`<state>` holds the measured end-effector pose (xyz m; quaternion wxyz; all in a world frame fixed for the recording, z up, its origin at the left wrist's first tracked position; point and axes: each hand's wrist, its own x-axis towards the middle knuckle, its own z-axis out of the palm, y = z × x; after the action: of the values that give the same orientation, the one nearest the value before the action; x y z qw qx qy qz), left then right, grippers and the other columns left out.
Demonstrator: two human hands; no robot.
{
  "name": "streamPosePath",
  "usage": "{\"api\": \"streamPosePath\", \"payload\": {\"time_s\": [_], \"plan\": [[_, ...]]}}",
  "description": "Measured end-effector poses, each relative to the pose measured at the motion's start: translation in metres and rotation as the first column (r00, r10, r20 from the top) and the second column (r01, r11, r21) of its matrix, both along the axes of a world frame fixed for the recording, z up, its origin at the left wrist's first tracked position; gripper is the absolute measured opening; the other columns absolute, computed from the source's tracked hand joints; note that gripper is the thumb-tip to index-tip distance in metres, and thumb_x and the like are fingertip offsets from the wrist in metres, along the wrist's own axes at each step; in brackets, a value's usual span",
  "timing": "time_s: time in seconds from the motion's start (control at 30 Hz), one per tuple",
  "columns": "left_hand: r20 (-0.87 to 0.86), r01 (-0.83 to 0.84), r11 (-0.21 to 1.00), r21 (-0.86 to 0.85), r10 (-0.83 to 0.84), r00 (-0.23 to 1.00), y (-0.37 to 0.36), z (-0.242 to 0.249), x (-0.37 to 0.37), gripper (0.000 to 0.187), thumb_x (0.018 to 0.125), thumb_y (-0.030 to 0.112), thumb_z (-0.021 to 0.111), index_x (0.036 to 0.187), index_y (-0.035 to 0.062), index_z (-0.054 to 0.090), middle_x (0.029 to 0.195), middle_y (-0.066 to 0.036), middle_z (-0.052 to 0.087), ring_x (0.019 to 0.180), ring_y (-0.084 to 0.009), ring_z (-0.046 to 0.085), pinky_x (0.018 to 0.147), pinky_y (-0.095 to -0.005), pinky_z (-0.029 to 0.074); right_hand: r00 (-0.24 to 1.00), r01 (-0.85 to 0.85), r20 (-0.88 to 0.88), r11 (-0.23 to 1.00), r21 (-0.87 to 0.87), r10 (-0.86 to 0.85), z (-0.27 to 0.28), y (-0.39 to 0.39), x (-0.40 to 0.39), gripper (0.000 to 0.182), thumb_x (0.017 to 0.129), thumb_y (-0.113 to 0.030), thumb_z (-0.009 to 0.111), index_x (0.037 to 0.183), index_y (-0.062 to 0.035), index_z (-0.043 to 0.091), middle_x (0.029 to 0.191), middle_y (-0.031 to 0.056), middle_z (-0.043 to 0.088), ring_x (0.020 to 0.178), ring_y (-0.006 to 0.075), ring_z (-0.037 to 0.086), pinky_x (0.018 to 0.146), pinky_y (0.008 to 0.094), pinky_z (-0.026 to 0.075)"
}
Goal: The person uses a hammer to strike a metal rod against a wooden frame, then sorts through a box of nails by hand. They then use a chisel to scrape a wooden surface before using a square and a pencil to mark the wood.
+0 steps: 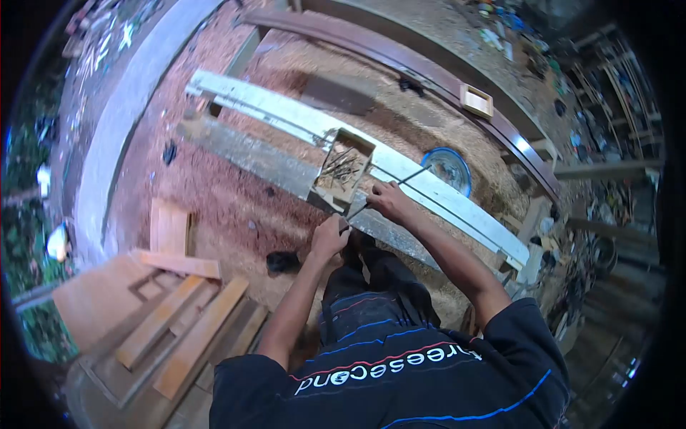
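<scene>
A thin dark rod [413, 176] runs slantwise between my hands, just in front of a wooden box. My left hand [331, 237] is closed round its lower end. My right hand [388, 199] is closed on it farther up, and the rod sticks out past that hand toward a blue-rimmed round basin [449, 171]. The open wooden box [370, 147] rests across a white plank [286, 114] and holds several thin dark pieces that look like nails or small rods.
A long brown beam [429, 71] carries a small wooden tray [476, 101] behind the plank. A grey weathered board [250, 156] lies nearer to me. Cut wooden boards [204, 336] are stacked at the lower left. Shavings cover the ground.
</scene>
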<state>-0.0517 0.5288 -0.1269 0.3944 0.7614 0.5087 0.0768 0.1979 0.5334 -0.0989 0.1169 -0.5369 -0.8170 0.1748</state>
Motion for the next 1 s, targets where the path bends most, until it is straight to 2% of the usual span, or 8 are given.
{"api": "streamPosePath", "payload": {"time_s": [0.1,0.23,0.33,0.47,0.63,0.83,0.93,1.0], "plan": [[0.12,0.081,0.986,0.148,-0.099,0.988,0.0,0.023,0.017,0.044,0.082,0.033,0.071,0.114,0.0048,0.061,0.098,-0.018,0.067,0.092,-0.037,0.065,0.078,-0.0461,0.051,0.988,0.151,-0.011,0.988,-0.001,-0.151,0.02,-0.037,0.013,0.013,0.082,-0.022,0.066,0.093,-0.0154,0.067,0.091,0.0077,0.057,0.093,0.0269,0.058,0.079,0.0408,0.042],[0.119,0.161,0.968,0.191,-0.186,0.975,-0.008,0.06,0.054,0.043,0.081,0.038,0.073,0.109,0.0069,0.066,0.092,-0.016,0.068,0.086,-0.0362,0.065,0.074,-0.0433,0.052,0.942,0.331,-0.092,0.94,0.086,-0.323,0.045,-0.078,0.035,0.011,0.083,-0.024,0.067,0.089,-0.0151,0.067,0.087,0.0071,0.057,0.089,0.0272,0.059,0.076,0.0425,0.041],[0.093,0.345,0.937,0.053,-0.349,0.933,-0.012,0.085,0.079,0.045,0.081,0.04,0.073,0.113,0.0087,0.067,0.087,-0.016,0.068,0.083,-0.0357,0.066,0.073,-0.0433,0.052,0.888,0.457,-0.097,0.886,0.082,-0.449,0.058,-0.124,0.047,0.012,0.082,-0.025,0.069,0.09,-0.0163,0.068,0.085,0.007,0.057,0.088,0.028,0.059,0.076,0.0426,0.041],[-0.03,0.614,0.789,0.034,-0.613,0.789,-0.034,0.11,0.111,0.047,0.081,0.039,0.073,0.117,0.0103,0.066,0.086,-0.015,0.069,0.083,-0.0347,0.066,0.072,-0.0426,0.052,0.751,0.65,-0.279,0.745,0.152,-0.598,0.064,-0.204,0.048,0.013,0.082,-0.024,0.071,0.09,-0.014,0.068,0.086,0.0088,0.057,0.087,0.0303,0.057,0.079,0.0442,0.041],[-0.046,0.785,0.619,0.021,-0.784,0.619,-0.095,0.114,0.154,0.042,0.081,0.042,0.072,0.106,0.0083,0.067,0.08,-0.015,0.068,0.076,-0.034,0.066,0.067,-0.0436,0.051,0.494,0.857,-0.243,0.515,-0.031,-0.835,0.058,-0.306,0.043,0.021,0.079,-0.027,0.075,0.094,-0.0139,0.072,0.093,0.0095,0.058,0.097,0.0292,0.058,0.086,0.044,0.042],[-0.064,0.912,0.405,-0.067,-0.914,0.401,-0.195,0.121,0.206,0.044,0.083,0.047,0.069,0.102,0.0074,0.066,0.081,-0.014,0.068,0.076,-0.0355,0.066,0.067,-0.0432,0.051,0.36,0.933,-0.195,0.357,0.052,-0.912,0.064,-0.434,0.051,0.018,0.083,-0.028,0.071,0.093,-0.0129,0.071,0.089,0.0073,0.059,0.091,0.027,0.058,0.084,0.0417,0.041],[0.133,0.93,0.362,0.057,-0.926,0.352,-0.245,0.11,0.223,0.046,0.083,0.048,0.068,0.103,0.007,0.065,0.083,-0.015,0.069,0.077,-0.036,0.066,0.068,-0.0441,0.05,0.273,0.962,-0.248,0.265,0.068,-0.929,0.074,-0.491,0.054,0.017,0.082,-0.027,0.072,0.091,-0.0121,0.071,0.088,0.0075,0.059,0.089,0.0277,0.059,0.082,0.0427,0.042],[0.129,0.955,0.296,-0.006,-0.947,0.295,-0.274,0.105,0.239,0.044,0.084,0.046,0.07,0.099,0.0047,0.065,0.08,-0.014,0.067,0.072,-0.0298,0.064,0.066,-0.0408,0.049,0.23,0.973,-0.229,0.221,0.064,-0.946,0.082,-0.527,0.054,0.016,0.082,-0.025,0.073,0.09,-0.0113,0.071,0.087,0.008,0.058,0.088,0.0281,0.059,0.081,0.0432,0.043]]}}
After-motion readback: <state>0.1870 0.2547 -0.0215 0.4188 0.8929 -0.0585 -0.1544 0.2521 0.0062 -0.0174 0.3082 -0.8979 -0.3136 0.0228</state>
